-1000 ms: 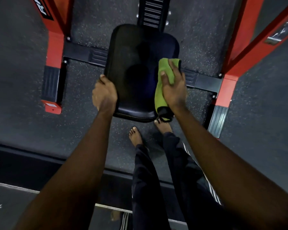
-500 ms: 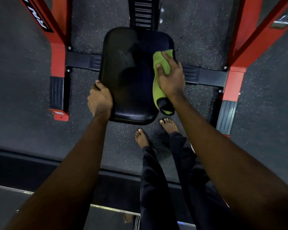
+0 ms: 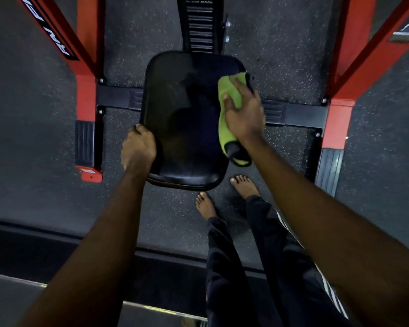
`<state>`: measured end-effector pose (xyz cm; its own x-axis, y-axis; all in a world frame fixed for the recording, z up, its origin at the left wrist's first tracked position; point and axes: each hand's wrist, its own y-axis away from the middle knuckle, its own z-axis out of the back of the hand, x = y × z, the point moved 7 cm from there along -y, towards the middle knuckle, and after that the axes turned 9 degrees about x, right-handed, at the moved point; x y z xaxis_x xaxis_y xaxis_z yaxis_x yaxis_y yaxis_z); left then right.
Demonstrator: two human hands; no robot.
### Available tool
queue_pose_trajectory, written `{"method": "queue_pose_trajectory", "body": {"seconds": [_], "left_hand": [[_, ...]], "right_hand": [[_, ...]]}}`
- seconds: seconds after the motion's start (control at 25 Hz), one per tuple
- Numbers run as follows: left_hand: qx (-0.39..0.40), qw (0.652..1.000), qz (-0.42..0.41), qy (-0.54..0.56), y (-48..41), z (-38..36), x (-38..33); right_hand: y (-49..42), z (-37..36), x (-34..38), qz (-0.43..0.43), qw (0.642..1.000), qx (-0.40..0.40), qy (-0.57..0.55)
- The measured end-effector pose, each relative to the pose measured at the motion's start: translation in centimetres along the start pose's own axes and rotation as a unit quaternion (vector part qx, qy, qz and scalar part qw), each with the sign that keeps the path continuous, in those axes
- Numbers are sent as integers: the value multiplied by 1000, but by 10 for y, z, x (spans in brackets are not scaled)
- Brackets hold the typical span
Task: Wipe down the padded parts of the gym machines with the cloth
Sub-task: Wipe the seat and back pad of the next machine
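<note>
A black padded seat (image 3: pixel 187 119) of a gym machine lies below me, shiny and rounded at the corners. A green cloth (image 3: pixel 227 128) with a dark edge lies along the pad's right side. My right hand (image 3: pixel 244 114) presses flat on the cloth with straight fingers pointing away from me. My left hand (image 3: pixel 138 149) grips the pad's near left edge, fingers curled over the rim.
Red frame posts stand left (image 3: pixel 86 90) and right (image 3: pixel 340 109), joined by a black crossbar (image 3: pixel 295 114) under the pad. A ribbed black rail (image 3: pixel 201 24) runs away from the pad. My bare feet (image 3: pixel 222 199) stand on speckled rubber floor just before it.
My right hand has slid the cloth forward along the pad's right side toward the far corner. My left hand has kept its grip on the left edge.
</note>
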<state>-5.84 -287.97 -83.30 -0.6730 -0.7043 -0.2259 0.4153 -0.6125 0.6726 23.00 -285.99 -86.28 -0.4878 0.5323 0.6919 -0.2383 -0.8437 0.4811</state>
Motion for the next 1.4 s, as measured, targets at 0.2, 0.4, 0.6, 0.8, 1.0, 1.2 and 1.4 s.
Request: {"method": "queue_pose_trajectory", "body": {"seconds": [0.2, 0.4, 0.6, 0.8, 1.0, 1.2, 1.4], "left_hand": [[-17, 999, -9, -33, -14, -5, -19], [-28, 999, -8, -28, -14, -4, -17], [-24, 1000, 1, -4, -12, -4, -17], [79, 992, -24, 99, -16, -2, -2], [112, 968, -60, 215, -13, -9, 30], [100, 961, -27, 255, -8, -10, 31], [121, 937, 4, 328, -12, -17, 47]], "right_hand": [[4, 1, 1, 11, 1000, 11, 13], [56, -6, -5, 60, 997, 41, 17], [-44, 4, 27, 22, 989, 26, 142], [-2, -9, 44, 109, 952, 98, 270], [28, -46, 79, 269, 881, 209, 328], [-40, -68, 104, 214, 908, 187, 307], [20, -93, 115, 282, 873, 233, 323]]}}
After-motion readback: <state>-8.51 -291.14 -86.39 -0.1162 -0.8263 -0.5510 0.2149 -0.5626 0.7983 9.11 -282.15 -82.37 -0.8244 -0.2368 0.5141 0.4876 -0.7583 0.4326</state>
